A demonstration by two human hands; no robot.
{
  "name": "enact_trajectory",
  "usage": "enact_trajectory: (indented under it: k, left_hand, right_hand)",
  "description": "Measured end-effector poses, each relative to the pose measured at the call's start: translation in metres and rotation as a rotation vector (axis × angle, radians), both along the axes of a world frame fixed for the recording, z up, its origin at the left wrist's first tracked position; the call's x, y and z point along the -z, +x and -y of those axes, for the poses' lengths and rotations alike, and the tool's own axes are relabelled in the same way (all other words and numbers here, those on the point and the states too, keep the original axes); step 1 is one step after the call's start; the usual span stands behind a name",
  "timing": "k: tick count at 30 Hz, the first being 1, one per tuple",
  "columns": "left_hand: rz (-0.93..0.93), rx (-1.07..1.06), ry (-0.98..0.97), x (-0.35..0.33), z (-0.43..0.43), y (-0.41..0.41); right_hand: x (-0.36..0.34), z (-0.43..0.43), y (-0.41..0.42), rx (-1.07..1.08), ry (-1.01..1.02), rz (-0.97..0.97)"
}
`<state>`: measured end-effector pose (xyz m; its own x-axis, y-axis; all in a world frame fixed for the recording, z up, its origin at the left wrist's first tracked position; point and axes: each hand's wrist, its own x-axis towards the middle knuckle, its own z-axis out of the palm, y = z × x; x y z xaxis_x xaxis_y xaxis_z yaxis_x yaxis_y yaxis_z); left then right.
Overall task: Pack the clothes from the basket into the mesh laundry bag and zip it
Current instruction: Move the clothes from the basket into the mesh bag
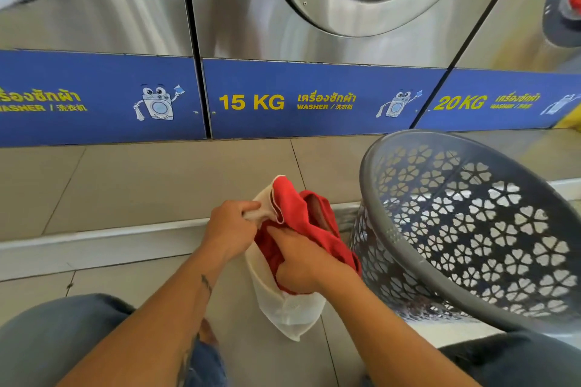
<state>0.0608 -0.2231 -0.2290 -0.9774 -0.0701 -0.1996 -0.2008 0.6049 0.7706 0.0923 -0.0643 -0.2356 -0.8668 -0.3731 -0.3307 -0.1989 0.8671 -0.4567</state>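
Red fabric, a garment (317, 223), fills the mouth of a white mesh laundry bag (284, 311) standing on the tiled floor (151, 185) between the person's knees. The left hand (231, 229) is closed on the bag's upper edge, pinching the mesh and holding the opening up. The right hand (301, 264) is closed around a fold of the red garment and is sunk partly into the bag's mouth; much of the cloth still lies outside, draped over the rim on the far and right sides. Whether the bag has a zip cannot be told from this view.

Just right of the bag sits a grey plastic basket (490, 302), tilted with its opening toward the camera; its walls are pierced with flower-shaped cut-outs, and the part of its interior that shows holds no clothes.

Behind stands a row of steel front-loading washers (239, 25) with blue base panels (314, 100). The middle panel reads "15 KG", with Thai script, "WASHER" and Chinese characters in yellow, beside a cartoon washing machine. The right panel reads "20 KG"; the left panel's text is cut off, showing "ASHER".
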Motion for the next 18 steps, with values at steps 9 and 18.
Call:
enact_trajectory:
  k: [9,18]
  left_hand:
    - [0.028,-0.002,0.025,-0.004,0.001,0.005]
    - [0.084,0.06,0.034,-0.006,-0.004,0.007]
  right_hand:
    - [0.007,-0.009,0.007,0.559,-0.095,-0.307]
    - [0.069,-0.048,0.018,0.602,-0.181,0.105]
